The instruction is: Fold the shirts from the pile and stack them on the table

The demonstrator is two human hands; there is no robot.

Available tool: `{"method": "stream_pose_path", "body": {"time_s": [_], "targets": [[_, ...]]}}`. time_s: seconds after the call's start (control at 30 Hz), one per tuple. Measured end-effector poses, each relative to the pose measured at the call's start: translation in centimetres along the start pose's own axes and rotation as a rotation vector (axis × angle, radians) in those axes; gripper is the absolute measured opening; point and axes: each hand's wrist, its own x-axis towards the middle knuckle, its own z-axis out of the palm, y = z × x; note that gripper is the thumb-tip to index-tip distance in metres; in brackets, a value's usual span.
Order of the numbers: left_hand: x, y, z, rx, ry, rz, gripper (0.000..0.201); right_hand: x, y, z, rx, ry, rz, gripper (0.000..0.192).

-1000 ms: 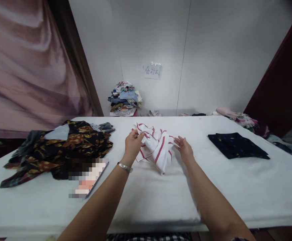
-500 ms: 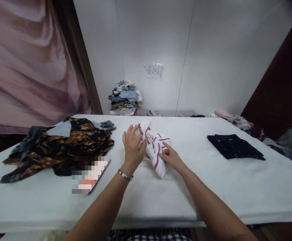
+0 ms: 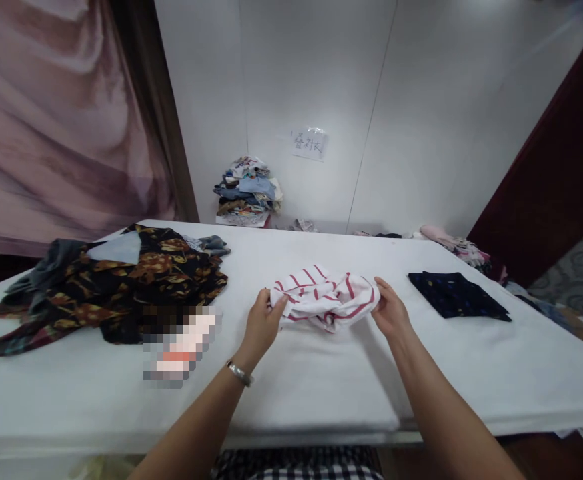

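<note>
A crumpled white garment with red stripes (image 3: 329, 300) is stretched sideways between my hands over the middle of the white table. My left hand (image 3: 264, 323), with a metal bracelet on the wrist, pinches its left end between thumb and fingers. At the opposite end, my right hand (image 3: 390, 312) grips the cloth, its thumb side toward the garment. Folds bunch up in the centre, so the garment's kind is hard to make out.
A heap of dark floral clothing (image 3: 156, 267) lies at left, beside a pixelated flat object (image 3: 181, 350). A folded navy garment (image 3: 456, 295) rests at right. Beyond the white table (image 3: 321, 393), a clothes stack (image 3: 249, 190) stands against the wall, below a paper sign (image 3: 309, 144).
My right hand has moved right and my left slightly down. The striped garment, bunched lengthwise before, is now spread sideways between both hands. The view has shifted slightly.
</note>
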Motion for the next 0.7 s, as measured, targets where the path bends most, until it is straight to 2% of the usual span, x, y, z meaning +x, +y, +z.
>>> {"method": "stream_pose_path", "body": {"time_s": [0.03, 0.1, 0.17, 0.2, 0.27, 0.33, 0.37, 0.43, 0.5, 0.6, 0.7], "targets": [[-0.6, -0.2, 0.0, -0.004, -0.06, 0.001, 0.027, -0.2, 0.1, -0.4, -0.024, 0.006, 0.024, 0.028], [-1.7, -0.6, -0.5, 0.091, -0.216, 0.053, 0.048, -1.0, 0.3, -1.1, -0.092, -0.009, 0.086, 0.029], [-2.6, -1.3, -1.3, 0.299, -0.36, 0.13, 0.068, -2.4, 0.3, -1.6, -0.187, -0.078, 0.161, 0.032], [-2.7, -1.7, -1.8, 0.412, -0.407, 0.157, 0.07, -3.2, 0.4, -1.8, -0.241, -0.136, 0.199, 0.037], [-2.5, -2.5, -2.8, 0.606, -0.435, 0.165, 0.061, -4.6, 0.4, -2.1, -0.352, -0.268, 0.266, 0.049], [-1.3, -2.8, -3.8, 0.741, -0.422, 0.122, 0.043, -5.5, 0.2, -2.4, -0.471, -0.409, 0.33, 0.057], [-0.4, -2.7, -4.3, 0.791, -0.407, 0.097, 0.035, -5.6, 0.1, -2.4, -0.532, -0.493, 0.36, 0.054], [1.9, -1.7, -5.2, 0.864, -0.346, 0.073, 0.023, -5.1, -0.3, -2.3, -0.654, -0.646, 0.402, 0.037], [4.4, 0.2, -6.1, 0.898, -0.234, 0.104, 0.019, -4.1, -0.7, -1.7, -0.731, -0.706, 0.391, 0.025], [7.8, 4.0, -7.3, 0.837, -0.007, 0.209, 0.021, -2.3, -1.5, 0.1, -0.681, -0.601, 0.261, 0.027], [10.6, 8.1, -8.7, 0.689, 0.233, 0.329, 0.028, -0.9, -3.4, 2.7, -0.452, -0.484, 0.039, 0.027]]}}
